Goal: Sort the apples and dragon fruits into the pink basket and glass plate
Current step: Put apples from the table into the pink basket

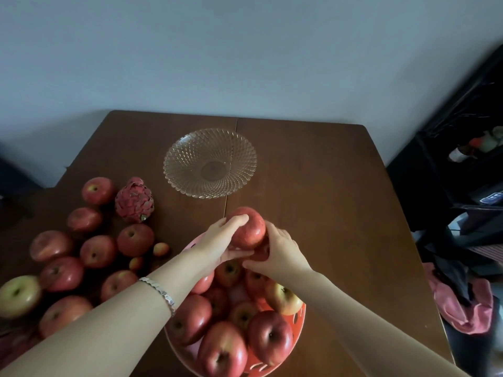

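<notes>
Both hands cup one round red fruit (249,227) above the far rim of the pink plastic basket (298,319): left hand (221,240) curled over its side, right hand (280,250) bracing below, probably to steady it. The clear patterned glass plate (209,163) sits empty beyond. A scaly red dragon fruit (134,200) and loose apples (98,251) crowd the brown wooden desk (326,200) at left.

The wooden table (313,186) looks smooth and dull. The glass plate (187,148) is clear and faceted. The apples (269,338) are glossy, the dragon fruit (134,200) scaly.
</notes>
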